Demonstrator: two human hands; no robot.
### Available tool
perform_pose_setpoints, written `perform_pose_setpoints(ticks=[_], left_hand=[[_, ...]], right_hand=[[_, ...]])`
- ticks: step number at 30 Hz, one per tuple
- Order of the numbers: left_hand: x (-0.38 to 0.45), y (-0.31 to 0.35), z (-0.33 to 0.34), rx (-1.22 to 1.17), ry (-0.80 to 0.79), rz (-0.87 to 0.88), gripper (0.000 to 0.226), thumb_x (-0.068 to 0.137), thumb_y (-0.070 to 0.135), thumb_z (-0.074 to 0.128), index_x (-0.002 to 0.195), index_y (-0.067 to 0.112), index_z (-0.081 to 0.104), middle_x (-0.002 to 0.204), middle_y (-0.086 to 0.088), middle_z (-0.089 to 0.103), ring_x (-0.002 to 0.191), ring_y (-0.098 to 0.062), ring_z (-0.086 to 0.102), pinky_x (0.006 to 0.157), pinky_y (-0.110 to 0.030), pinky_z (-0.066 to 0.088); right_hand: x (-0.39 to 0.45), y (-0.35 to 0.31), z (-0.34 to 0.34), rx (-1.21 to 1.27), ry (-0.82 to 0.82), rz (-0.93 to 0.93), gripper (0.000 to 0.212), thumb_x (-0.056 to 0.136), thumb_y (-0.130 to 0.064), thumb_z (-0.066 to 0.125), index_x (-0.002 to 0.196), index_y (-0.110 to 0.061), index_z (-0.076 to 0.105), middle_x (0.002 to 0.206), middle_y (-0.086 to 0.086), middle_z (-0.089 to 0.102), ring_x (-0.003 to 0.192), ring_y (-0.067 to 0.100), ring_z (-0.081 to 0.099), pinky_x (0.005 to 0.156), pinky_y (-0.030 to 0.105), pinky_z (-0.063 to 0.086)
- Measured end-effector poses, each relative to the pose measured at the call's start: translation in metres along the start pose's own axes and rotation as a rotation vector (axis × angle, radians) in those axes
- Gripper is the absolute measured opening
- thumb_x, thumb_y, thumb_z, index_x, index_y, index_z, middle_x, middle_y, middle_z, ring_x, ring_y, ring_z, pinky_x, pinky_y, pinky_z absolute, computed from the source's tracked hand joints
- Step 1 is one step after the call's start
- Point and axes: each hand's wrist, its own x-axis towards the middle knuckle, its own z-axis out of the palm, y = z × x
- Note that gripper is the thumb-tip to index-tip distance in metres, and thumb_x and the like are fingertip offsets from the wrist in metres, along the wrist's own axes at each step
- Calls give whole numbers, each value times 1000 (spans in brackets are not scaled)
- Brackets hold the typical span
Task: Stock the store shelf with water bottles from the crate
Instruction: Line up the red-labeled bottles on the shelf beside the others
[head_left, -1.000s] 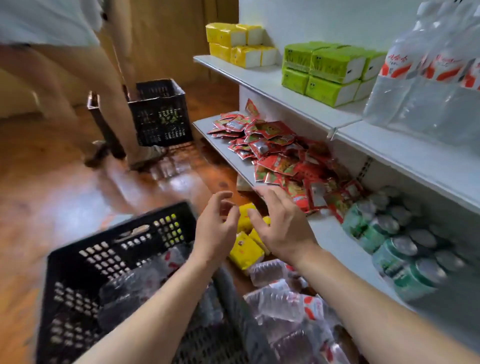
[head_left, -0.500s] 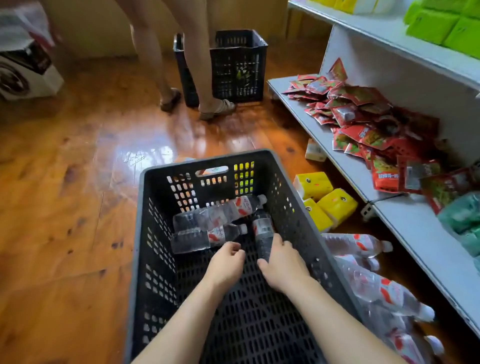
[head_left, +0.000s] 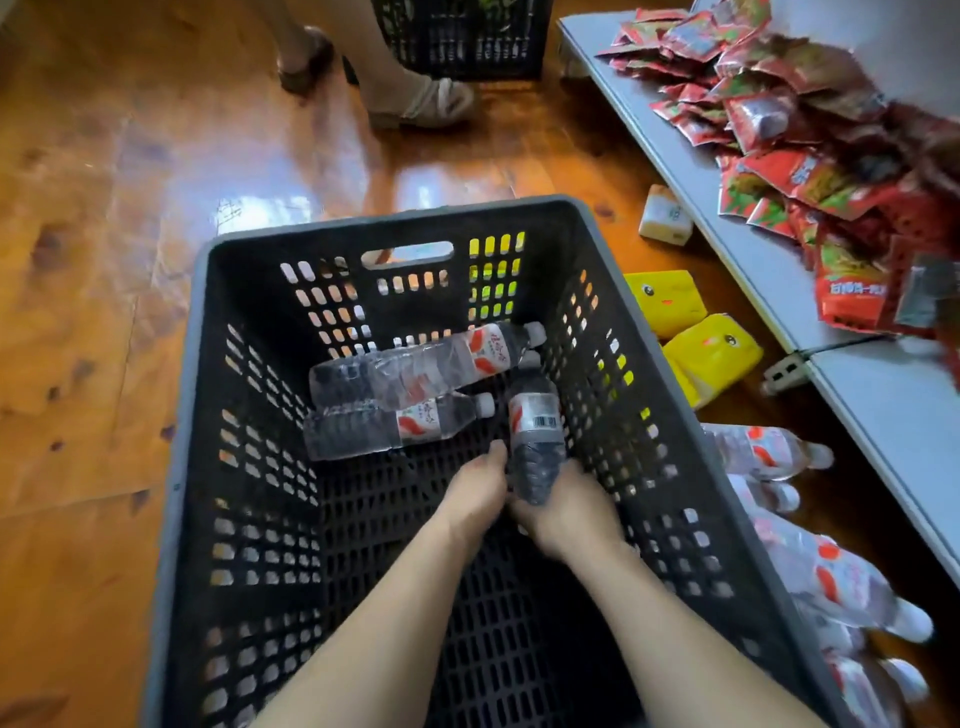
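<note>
A black plastic crate stands on the wooden floor in front of me. Two clear water bottles with red-and-white labels lie on their sides in it, one resting partly on the other. A third water bottle points its cap away from me near the crate's right wall. My right hand grips its base from the right. My left hand holds its lower part from the left. The grey lower shelf runs along the right.
Red snack packets are heaped on the shelf. Yellow tissue packs, a small white pack and several water bottles lie on the floor beside the crate. Another person's sandalled feet and a second black crate are ahead.
My view dropped from the shelf to the crate. Both hands went down into the crate and closed around the base of the right-hand bottle.
</note>
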Motion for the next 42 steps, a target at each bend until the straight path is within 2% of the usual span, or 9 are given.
perform_pose_setpoints(ticks=[8,10,16,21,25,28,34,39,42], left_hand=[[-38,13,-5,-84,-34,15,37,98,36,58,111,3,68,91,-12,76,72,-22,73,57,-28,53],[-59,18,-5,-134,-35,55,33,97,37,61,117,10,61,104,-13,74,85,-26,75,67,-38,59],[-132,58,1,-213,-175,265,56,81,43,80,124,14,58,114,-15,73,104,-36,71,95,-60,53],[-207,108,32,-15,-213,498,73,64,52,88,124,18,61,112,-5,74,106,-25,71,97,-53,54],[-265,143,81,104,-250,685,68,63,38,90,120,20,58,108,-7,74,99,-20,73,93,-41,57],[-302,162,125,140,-213,869,66,67,34,92,123,25,56,108,1,72,99,-11,70,83,-27,56],[-361,184,212,223,-223,1093,51,75,38,86,116,25,58,102,10,72,91,1,69,84,-30,57],[-387,209,284,298,-162,1287,42,69,44,84,98,41,53,100,14,67,90,1,66,80,-27,54],[-387,221,318,281,-200,1334,41,75,39,83,100,40,51,102,14,61,91,3,61,80,-23,51]], right_hand=[[-59,10,-40,641,-287,22,14,80,-24,73,78,-10,73,69,-1,71,60,10,68,54,23,52],[-82,14,-52,712,-337,-13,5,81,-16,70,81,-12,73,71,1,71,61,10,67,55,25,52],[-149,19,-103,813,-300,-178,40,72,-31,79,108,-20,65,100,0,75,91,16,74,80,43,62],[-202,37,-159,748,-80,-330,46,71,-45,79,113,-36,62,104,-17,73,98,2,68,91,37,57],[-250,63,-206,692,184,-390,43,81,-44,76,119,-46,55,100,-21,70,91,-8,63,74,13,47],[-274,90,-230,665,392,-418,55,78,-45,78,125,-51,50,106,-26,67,93,-10,61,73,15,45],[-310,137,-276,540,726,-303,64,80,-59,68,137,-39,47,128,-14,59,113,9,59,94,31,48],[-317,166,-320,526,933,-277,74,81,-64,66,143,-38,36,131,-9,63,111,13,62,75,19,44],[-306,174,-343,600,1092,-268,71,79,-60,60,142,-39,34,126,-15,63,114,12,62,82,23,47]])
